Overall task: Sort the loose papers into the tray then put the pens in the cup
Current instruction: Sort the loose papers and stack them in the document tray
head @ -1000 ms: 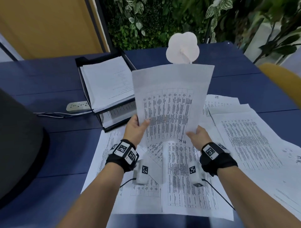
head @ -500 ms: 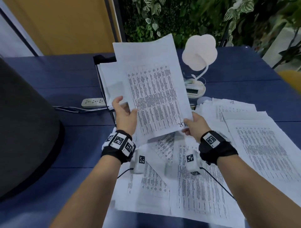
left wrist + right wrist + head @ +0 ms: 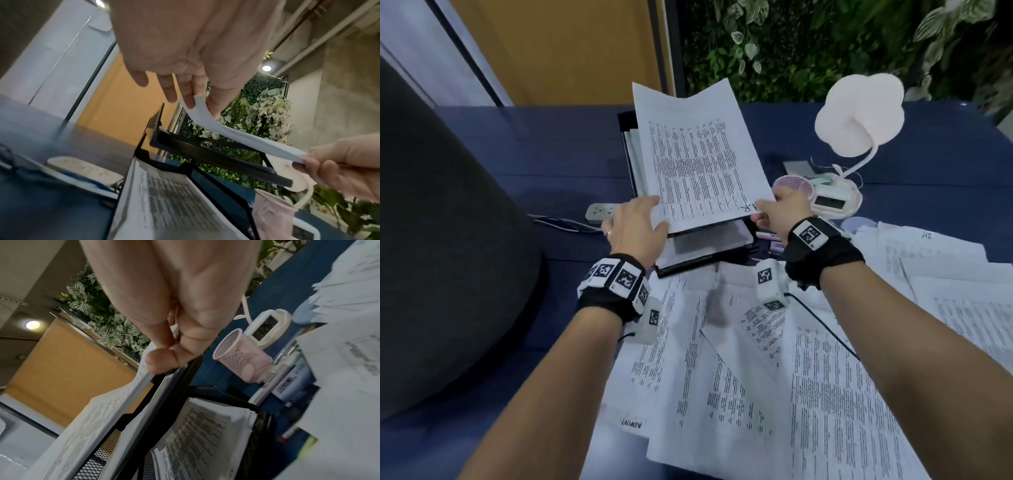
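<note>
Both hands hold a sheaf of printed papers (image 3: 698, 164) just over the top tier of the black two-tier tray (image 3: 625, 124). My left hand (image 3: 654, 214) pinches the sheaf's near left corner, the paper edge (image 3: 207, 116) running between thumb and fingers. At the near right corner my right hand (image 3: 760, 212) pinches it, thumb on top (image 3: 162, 356). Both tiers hold papers (image 3: 197, 431). A pink mesh cup (image 3: 794, 183) stands right of the tray. Pens (image 3: 767, 236) lie beside the tray's near right corner. Loose papers (image 3: 756, 377) cover the near table.
A white desk lamp (image 3: 859, 113) with a clock base (image 3: 828, 202) stands behind the cup. A power strip (image 3: 599, 212) with its cable lies left of the tray. A large dark rounded object (image 3: 448, 240) fills the left side. The table (image 3: 551, 164) is blue.
The hands have carried the sheaf from in front of me forward and left, and lowered it onto the tray's top tier. The grip on both corners stays.
</note>
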